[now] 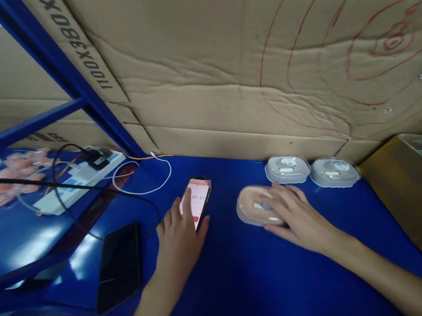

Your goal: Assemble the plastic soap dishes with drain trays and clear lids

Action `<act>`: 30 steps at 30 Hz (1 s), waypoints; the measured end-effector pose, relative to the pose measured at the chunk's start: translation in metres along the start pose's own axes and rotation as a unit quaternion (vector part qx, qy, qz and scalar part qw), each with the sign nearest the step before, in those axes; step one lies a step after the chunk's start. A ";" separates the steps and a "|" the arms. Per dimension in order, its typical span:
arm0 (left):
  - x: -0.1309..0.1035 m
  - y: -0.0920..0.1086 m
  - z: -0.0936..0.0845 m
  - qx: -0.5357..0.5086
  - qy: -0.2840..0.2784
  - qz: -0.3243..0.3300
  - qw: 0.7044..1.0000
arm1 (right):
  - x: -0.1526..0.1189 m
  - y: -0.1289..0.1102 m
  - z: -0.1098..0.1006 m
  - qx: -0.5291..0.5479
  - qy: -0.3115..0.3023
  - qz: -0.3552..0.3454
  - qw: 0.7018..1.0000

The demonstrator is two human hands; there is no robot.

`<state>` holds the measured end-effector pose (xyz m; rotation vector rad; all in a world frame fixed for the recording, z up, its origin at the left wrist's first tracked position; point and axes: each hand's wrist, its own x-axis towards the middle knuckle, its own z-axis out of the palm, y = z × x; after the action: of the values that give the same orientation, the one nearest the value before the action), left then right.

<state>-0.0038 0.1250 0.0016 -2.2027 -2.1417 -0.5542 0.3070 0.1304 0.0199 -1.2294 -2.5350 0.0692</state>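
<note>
My left hand (180,228) is over a phone (199,196) lying on the blue surface. Its index finger stretches onto the lit screen, which shows large timer-like digits, and the thumb is spread along the phone's near right side. My right hand (288,210) is closed over the right end of a rounded clear plastic case (250,205) with peach-coloured contents and a pale tab on top. The fingers lie across its lid and the thumb is at its near edge. Two similar clear cases with whitish contents, a left one (287,168) and a right one (335,171), sit behind it.
A dark tablet-like device (118,266) lies left of my left hand. Cables run to a white power strip (68,188); peach-coloured pieces (16,174) lie beyond. A cardboard wall (224,74) stands behind the blue table (229,279), and a brown box (412,200) at the right.
</note>
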 end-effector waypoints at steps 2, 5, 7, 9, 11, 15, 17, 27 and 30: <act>-0.005 0.010 0.000 -0.090 -0.006 0.092 0.992 | -0.027 -0.004 -0.003 0.076 -0.001 0.021 0.997; -0.017 0.036 0.002 -0.244 -0.121 0.224 0.936 | -0.046 0.001 -0.002 0.170 0.032 0.064 0.983; -0.021 0.051 0.005 -0.286 -0.178 0.252 0.907 | -0.047 0.010 0.001 0.183 0.071 0.085 0.977; -0.020 0.061 0.008 -0.283 -0.205 0.287 0.892 | -0.044 0.018 0.005 0.172 0.093 0.099 0.976; -0.015 0.063 0.010 -0.259 -0.222 0.338 0.877 | -0.041 0.023 0.008 0.160 0.087 0.110 0.977; -0.007 0.058 0.011 -0.251 -0.214 0.360 0.873 | -0.042 0.026 0.008 0.115 0.049 0.121 0.985; -0.007 0.055 0.012 -0.272 -0.204 0.349 0.873 | -0.044 0.027 0.009 0.097 0.037 0.122 0.987; -0.011 0.052 0.009 -0.345 -0.231 0.299 0.859 | -0.057 0.003 -0.007 0.130 0.026 0.015 0.991; -0.008 0.049 0.009 -0.362 -0.230 0.258 0.866 | -0.058 -0.017 -0.014 0.137 -0.056 -0.018 0.989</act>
<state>0.0456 0.1169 0.0027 -3.4545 -1.4518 -0.9850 0.3316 0.0737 0.0213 -1.0987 -2.5341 0.4731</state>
